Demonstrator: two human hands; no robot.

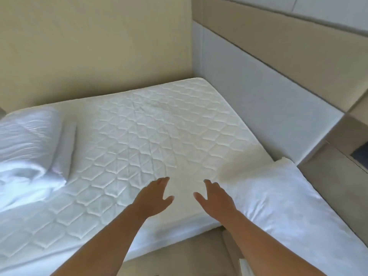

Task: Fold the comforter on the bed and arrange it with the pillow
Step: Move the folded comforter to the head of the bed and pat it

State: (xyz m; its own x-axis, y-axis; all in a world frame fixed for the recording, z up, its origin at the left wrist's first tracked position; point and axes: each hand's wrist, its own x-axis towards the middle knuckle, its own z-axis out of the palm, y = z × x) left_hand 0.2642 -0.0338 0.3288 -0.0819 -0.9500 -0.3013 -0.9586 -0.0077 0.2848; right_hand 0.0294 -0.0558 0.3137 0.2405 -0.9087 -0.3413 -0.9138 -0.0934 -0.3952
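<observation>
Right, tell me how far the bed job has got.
Done: the comforter lies bunched in a rough fold at the left of the mattress. In hand: nothing; the left hand and right hand hover open above the mattress. Left: the pillow sits apart at the right edge and needs arranging with the comforter.

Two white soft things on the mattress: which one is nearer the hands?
The pillow on the right, right beside the right hand. The folded comforter lies far off at the left edge.
</observation>
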